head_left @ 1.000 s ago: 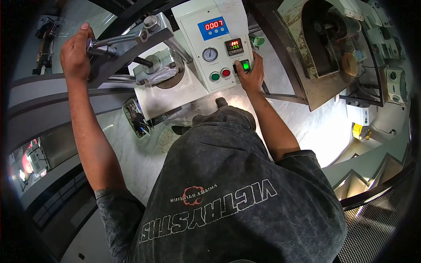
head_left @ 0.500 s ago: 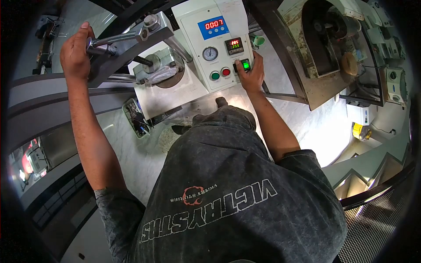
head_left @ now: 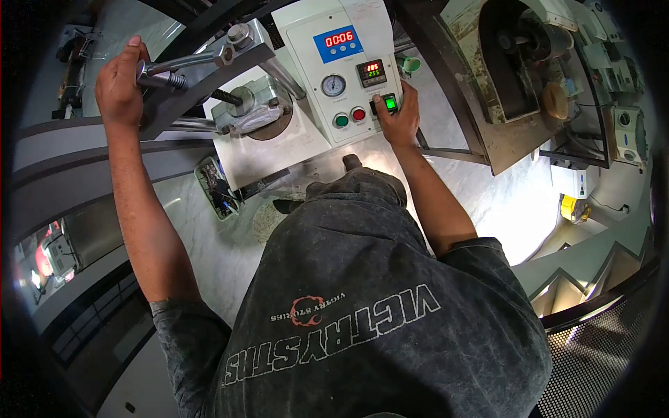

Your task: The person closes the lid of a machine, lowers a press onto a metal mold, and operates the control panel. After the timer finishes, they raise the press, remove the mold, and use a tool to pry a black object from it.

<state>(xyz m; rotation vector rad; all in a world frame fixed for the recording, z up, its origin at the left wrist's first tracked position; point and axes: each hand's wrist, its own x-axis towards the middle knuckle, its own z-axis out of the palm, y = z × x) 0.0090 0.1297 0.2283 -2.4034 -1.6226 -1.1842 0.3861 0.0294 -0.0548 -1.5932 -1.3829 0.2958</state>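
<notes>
My left hand (head_left: 120,90) is closed at the left end of the press's dark steel crossbar (head_left: 198,87), beside a large bolt (head_left: 164,75) with a spring. Its thumb points up, and some fingers are hidden. Below the crossbar, a metal clamp block (head_left: 254,104) with clear film sits on a round plate (head_left: 279,127). My right hand (head_left: 401,118) grips the right edge of the white control box (head_left: 310,76), thumb at the switch beside a lit green rocker (head_left: 390,103). The red timer display (head_left: 339,37) reads 00:06. A smaller display (head_left: 372,71), a gauge (head_left: 334,85), and green (head_left: 341,120) and red buttons (head_left: 359,113) share the panel.
A brown-topped bench (head_left: 512,143) with a stained machine (head_left: 488,63) stands to the right. On the floor at left lies a green tray (head_left: 216,187) of small parts. A black mesh chair (head_left: 592,355) is at lower right, and a yellow object (head_left: 574,207) lies farther off.
The timer has gone from 00:07 to 00:06. Both hands and the press look the same as before.
</notes>
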